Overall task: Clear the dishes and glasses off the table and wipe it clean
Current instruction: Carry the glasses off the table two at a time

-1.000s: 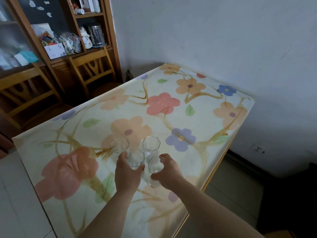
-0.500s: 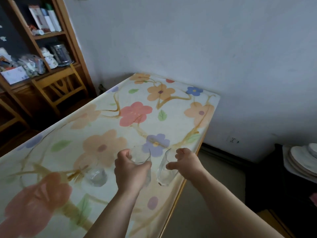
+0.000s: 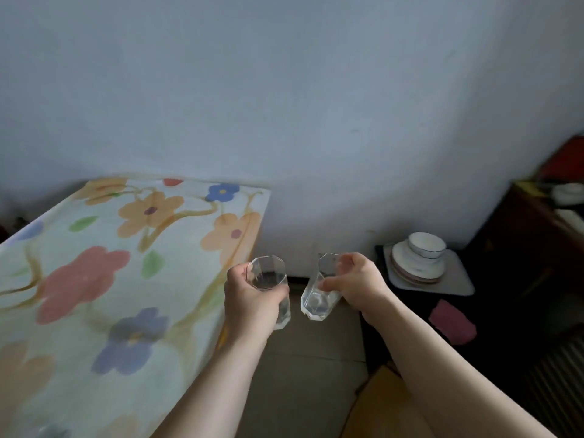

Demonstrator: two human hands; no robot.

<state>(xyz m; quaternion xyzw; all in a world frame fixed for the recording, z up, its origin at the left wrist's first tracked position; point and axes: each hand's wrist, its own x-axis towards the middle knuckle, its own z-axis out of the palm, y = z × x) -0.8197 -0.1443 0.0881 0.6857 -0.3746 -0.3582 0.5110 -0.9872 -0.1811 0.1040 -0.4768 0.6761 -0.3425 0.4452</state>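
My left hand (image 3: 249, 298) grips a clear faceted glass (image 3: 268, 276), held upright just past the right edge of the table (image 3: 94, 248) with its flowered cloth. My right hand (image 3: 357, 282) grips a second clear faceted glass (image 3: 319, 298), tilted, over the floor between the table and a dark side cabinet. A stack of white plates with a bowl on top (image 3: 418, 257) sits on a grey tray (image 3: 458, 284) on that cabinet, to the right of my right hand. The stretch of table in view bears nothing; its near left part is cut off.
A pink cloth (image 3: 452, 320) lies on the dark cabinet in front of the tray. A taller dark piece of furniture (image 3: 537, 235) with white dishes stands at the far right. A blue-grey wall is straight ahead, and tiled floor (image 3: 303, 358) lies below my hands.
Both hands lifted a glass each off the table and carried them right, past the table edge. My view swung right: the shelves and chairs left the frame, the cabinet with plates came in.
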